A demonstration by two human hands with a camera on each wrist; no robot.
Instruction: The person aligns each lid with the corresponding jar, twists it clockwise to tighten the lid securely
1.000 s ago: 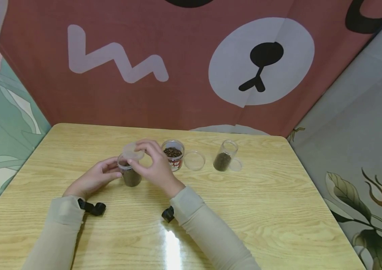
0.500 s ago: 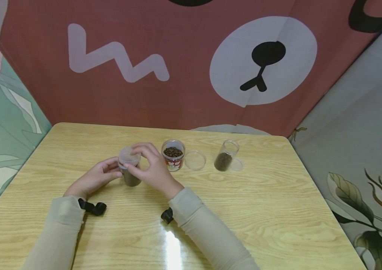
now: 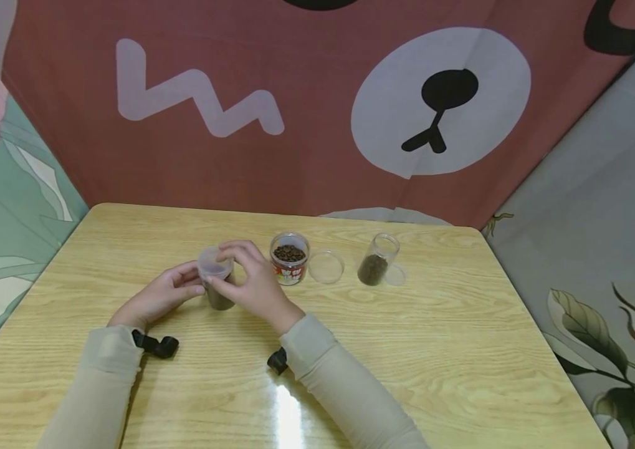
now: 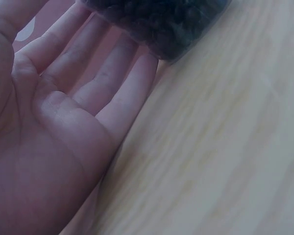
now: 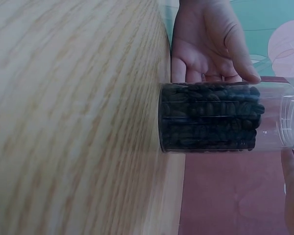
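A clear jar (image 3: 220,299) of dark coffee beans stands upright on the left part of the table. My left hand (image 3: 160,293) holds its side, thumb at the front and fingers behind. My right hand (image 3: 255,284) grips a translucent lid (image 3: 212,263) at its rim, and the lid lies over the jar's mouth. In the right wrist view, dark beans (image 5: 210,117) fill the lower part of the jar, with the left thumb at its wall. The left wrist view shows the left fingertips against the bottom part of the jar (image 4: 161,29).
Right of the hands stands an open tub (image 3: 289,262) of brown beans with a red label. Its clear round lid (image 3: 326,267) lies beside it. Farther right are a half-filled open jar (image 3: 376,265) and a small lid (image 3: 396,275). A fabric backdrop (image 3: 317,168) hangs behind the table.
The lid was tilted above the jar's mouth; my right hand has lowered it, and it now lies level on top. The left hand keeps its hold on the jar.
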